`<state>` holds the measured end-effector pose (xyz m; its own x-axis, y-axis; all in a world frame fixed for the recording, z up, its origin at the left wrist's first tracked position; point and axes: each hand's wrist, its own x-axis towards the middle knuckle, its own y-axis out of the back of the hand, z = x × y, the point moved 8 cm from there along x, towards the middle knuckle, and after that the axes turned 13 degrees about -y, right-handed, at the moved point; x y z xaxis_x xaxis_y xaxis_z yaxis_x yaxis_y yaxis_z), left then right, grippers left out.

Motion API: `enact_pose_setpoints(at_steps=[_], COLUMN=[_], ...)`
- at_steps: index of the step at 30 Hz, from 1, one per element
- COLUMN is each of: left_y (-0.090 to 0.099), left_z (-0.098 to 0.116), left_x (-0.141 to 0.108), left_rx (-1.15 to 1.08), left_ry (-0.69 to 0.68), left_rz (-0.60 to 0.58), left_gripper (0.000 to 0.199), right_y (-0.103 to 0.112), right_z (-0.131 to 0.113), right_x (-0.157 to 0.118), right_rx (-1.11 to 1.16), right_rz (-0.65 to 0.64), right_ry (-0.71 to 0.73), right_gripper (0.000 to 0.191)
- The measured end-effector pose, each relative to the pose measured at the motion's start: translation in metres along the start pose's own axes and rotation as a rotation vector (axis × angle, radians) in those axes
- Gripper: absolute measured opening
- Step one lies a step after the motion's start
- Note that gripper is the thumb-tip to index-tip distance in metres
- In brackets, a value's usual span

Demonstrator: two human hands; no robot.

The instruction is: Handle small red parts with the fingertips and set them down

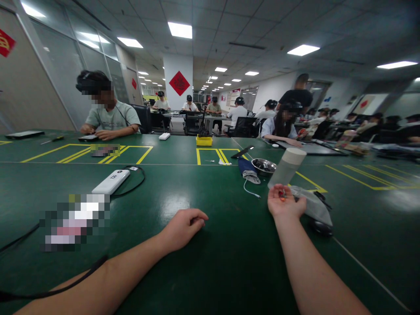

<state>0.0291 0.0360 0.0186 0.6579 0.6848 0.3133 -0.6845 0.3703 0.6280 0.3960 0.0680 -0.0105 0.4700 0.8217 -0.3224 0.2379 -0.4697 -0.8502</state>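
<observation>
My right hand (284, 204) is turned palm up over the table, its fingers curled around several small red, orange and metallic pieces (282, 194); their kind is too small to tell. Just behind it stands a translucent bottle (285, 169) with a pale lid, appearing tilted. A grey cloth pouch (313, 205) and a dark computer mouse (320, 227) lie to the right of that hand. My left hand (184, 226) rests on the green table (216, 262), palm down, with fingers curled and thumb close to the index finger; nothing shows in it.
A white power bank (112, 181) with a black cable lies at the left, near a blurred-out object (77, 223). Farther back are a metal bowl (263, 166) of dark items, a blue pouch (246, 167), a white cable (252, 190) and a yellow box (204, 141). Co-workers sit across the table.
</observation>
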Motion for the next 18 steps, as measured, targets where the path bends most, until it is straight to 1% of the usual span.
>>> enact_pose_setpoints(at_steps=[3,6,10,18], left_y=[0.0,0.0,0.0,0.002], left_z=[0.001,0.001,0.002,0.001], left_x=[0.0,0.0,0.0,-0.001], left_rx=[0.007,0.023,0.005,-0.01], left_ry=[-0.006,-0.01,-0.021,-0.022], left_rz=[-0.003,0.002,0.006,0.035], left_gripper=[0.023,0.022,0.021,0.021], right_y=[0.005,0.009,0.009,-0.003], right_z=[-0.008,-0.015,-0.021,-0.032], right_x=[0.0,-0.002,-0.009,-0.027], right_rx=[-0.033,-0.088,-0.138,-0.286], right_rz=[0.051,0.129,0.231,0.289], right_ry=[0.055,0.122,0.188,0.328], right_gripper=[0.063,0.06,0.059,0.062])
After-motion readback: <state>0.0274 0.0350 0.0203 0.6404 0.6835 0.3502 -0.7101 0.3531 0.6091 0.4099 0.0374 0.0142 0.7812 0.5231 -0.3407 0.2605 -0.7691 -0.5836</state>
